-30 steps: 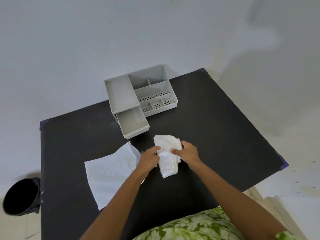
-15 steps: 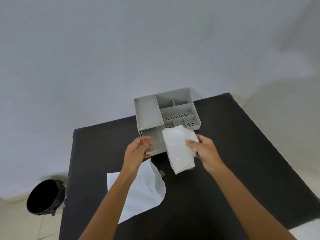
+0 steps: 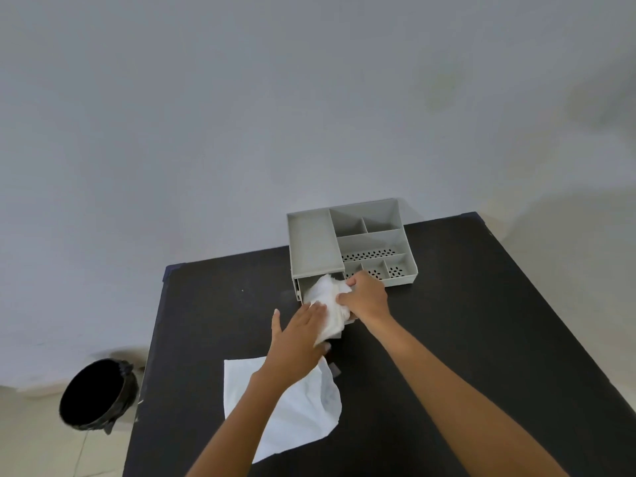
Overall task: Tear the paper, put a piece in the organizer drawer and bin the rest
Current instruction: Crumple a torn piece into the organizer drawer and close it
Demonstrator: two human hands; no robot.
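- Your right hand (image 3: 366,299) has its fingers pinched on the folded paper piece (image 3: 327,304), which sits bunched in the open drawer (image 3: 300,287) at the front of the organizer (image 3: 316,246).
- Your left hand (image 3: 299,335) lies flat with fingers spread, pressing the piece's near end — gripping nothing.
- Risk: the wad overhangs the drawer's front edge, so closing could jam or pinch it.
- The remaining sheet (image 3: 292,407) lies on the tabletop (image 3: 481,304) in front of the organizer; the bin (image 3: 98,394) stands on the floor, well to its left — a loose carry could drop it.
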